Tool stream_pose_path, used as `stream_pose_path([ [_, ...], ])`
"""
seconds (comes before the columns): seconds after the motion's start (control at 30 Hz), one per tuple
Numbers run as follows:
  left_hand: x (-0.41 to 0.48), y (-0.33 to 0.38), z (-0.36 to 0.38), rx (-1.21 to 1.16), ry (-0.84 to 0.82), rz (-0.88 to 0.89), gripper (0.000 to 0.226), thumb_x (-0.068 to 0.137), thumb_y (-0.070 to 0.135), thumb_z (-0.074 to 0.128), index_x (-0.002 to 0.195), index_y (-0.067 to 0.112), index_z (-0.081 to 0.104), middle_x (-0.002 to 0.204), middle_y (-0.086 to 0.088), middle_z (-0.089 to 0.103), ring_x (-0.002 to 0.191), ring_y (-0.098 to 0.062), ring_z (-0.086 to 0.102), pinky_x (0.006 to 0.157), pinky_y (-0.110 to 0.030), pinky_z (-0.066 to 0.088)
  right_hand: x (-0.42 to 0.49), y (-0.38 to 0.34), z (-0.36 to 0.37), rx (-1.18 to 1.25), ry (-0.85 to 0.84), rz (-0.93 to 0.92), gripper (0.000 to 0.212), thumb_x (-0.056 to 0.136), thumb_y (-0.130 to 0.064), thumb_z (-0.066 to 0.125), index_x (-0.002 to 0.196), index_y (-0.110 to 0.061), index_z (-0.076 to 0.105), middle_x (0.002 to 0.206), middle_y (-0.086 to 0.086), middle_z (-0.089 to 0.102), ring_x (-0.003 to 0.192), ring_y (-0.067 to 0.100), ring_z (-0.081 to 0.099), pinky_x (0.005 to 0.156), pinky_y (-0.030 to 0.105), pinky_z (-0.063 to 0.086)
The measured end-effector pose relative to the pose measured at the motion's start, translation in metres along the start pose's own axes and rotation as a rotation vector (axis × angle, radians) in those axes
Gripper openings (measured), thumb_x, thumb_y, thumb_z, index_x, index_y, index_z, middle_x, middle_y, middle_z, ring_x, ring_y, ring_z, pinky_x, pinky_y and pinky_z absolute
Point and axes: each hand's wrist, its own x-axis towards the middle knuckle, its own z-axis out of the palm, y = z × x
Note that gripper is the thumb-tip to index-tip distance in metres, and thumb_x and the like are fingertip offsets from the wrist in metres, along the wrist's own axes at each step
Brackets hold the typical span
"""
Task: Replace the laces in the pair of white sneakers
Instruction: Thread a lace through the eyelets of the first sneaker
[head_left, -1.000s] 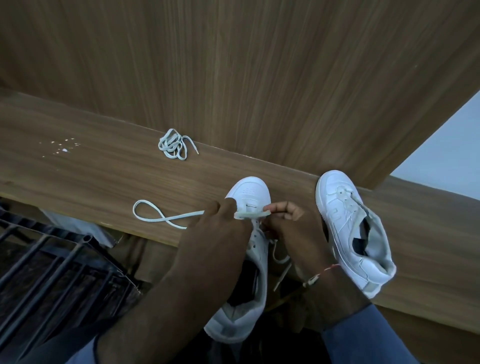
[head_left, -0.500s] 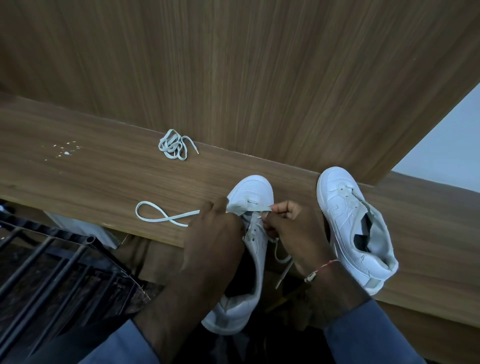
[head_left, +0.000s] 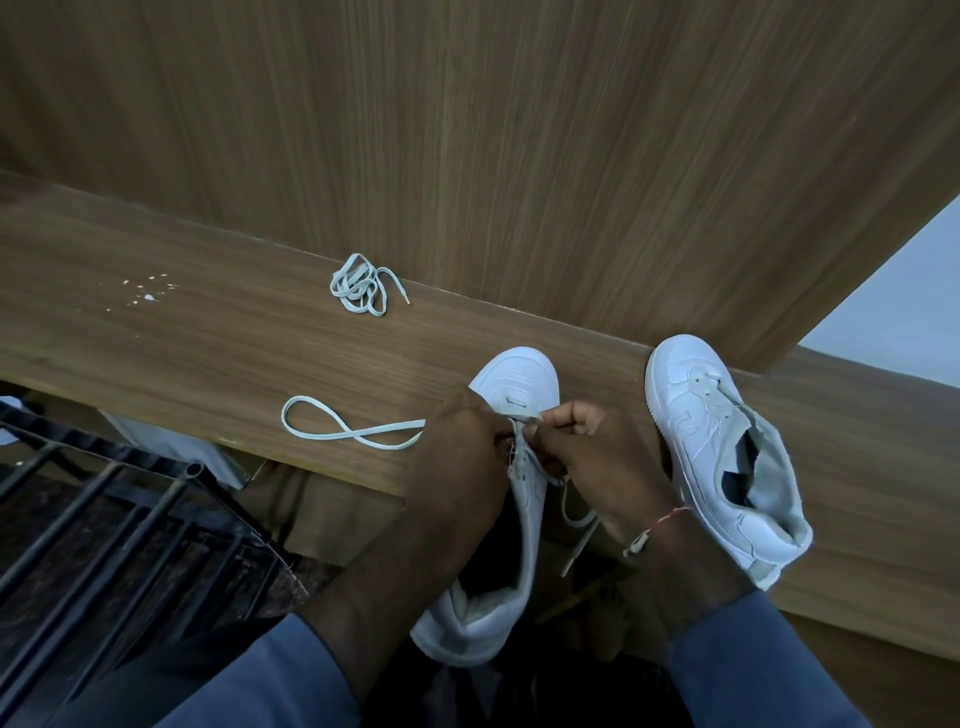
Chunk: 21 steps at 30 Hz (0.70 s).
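While the left hand and right hand pinch the lace at the sneaker's toe eyelets, threading seems barely begun; next, aim an end into the following eyelet.

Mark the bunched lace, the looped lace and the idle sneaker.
bunched lace (head_left: 358, 286), head view, middle of the tangle.
looped lace (head_left: 355, 434), head view, where its strands cross.
idle sneaker (head_left: 680, 369), head view, toe cap.

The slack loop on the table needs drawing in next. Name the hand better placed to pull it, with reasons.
Left, probably. The lace trails from its loop to the left hand, right beside it; the right hand is across the sneaker, pinching the lace there.
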Motion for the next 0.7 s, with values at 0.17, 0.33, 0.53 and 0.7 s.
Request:
stream_pose_path([
  [0.17, 0.001, 0.002, 0.003, 0.087, 0.006, 0.002, 0.014, 0.087, 0.009, 0.053, 0.088, 0.013, 0.067, 0.104, -0.005, 0.053, 0.095, -0.022, 0.054, 0.081, -0.034, 0.045, 0.000, 0.001, 0.000, 0.006, 0.003, 0.017, 0.004, 0.084, -0.013, 0.074, 0.085, -0.009, 0.072, 0.068, 0.006, 0.070, 0.058, 0.011, 0.059, 0.058, 0.024, 0.049],
  [0.33, 0.001, 0.005, -0.004, 0.150, -0.014, 0.044, 0.012, 0.091, 0.013, 0.049, 0.095, 0.009, 0.059, 0.110, -0.009, 0.049, 0.099, -0.023, 0.050, 0.082, -0.033, 0.043, -0.001, 0.000, 0.004, 0.009, 0.019, 0.047, 0.006, 0.088, -0.015, 0.070, 0.089, -0.009, 0.071, 0.070, 0.004, 0.069, 0.058, 0.008, 0.058, 0.051, 0.017, 0.046],
  [0.53, -0.009, 0.002, -0.047, -0.084, -0.078, 0.051, 0.008, 0.082, 0.012, 0.059, 0.074, 0.012, 0.062, 0.092, -0.004, 0.058, 0.088, -0.017, 0.054, 0.078, -0.022, 0.041, 0.001, -0.001, 0.002, 0.022, -0.016, 0.049, 0.009, 0.090, -0.015, 0.067, 0.087, -0.007, 0.071, 0.065, 0.001, 0.066, 0.054, 0.005, 0.056, 0.052, 0.018, 0.045],
  [0.7, -0.007, 0.006, -0.061, -0.646, -0.155, -0.297, 0.021, 0.075, 0.033, 0.066, 0.073, 0.013, 0.060, 0.090, -0.013, 0.071, 0.092, -0.024, 0.067, 0.090, -0.047, 0.049, 0.002, 0.001, 0.004, -0.056, 0.020, 0.004, 0.011, 0.089, -0.021, 0.069, 0.085, -0.010, 0.071, 0.065, 0.002, 0.067, 0.052, 0.006, 0.056, 0.051, 0.020, 0.044],
])
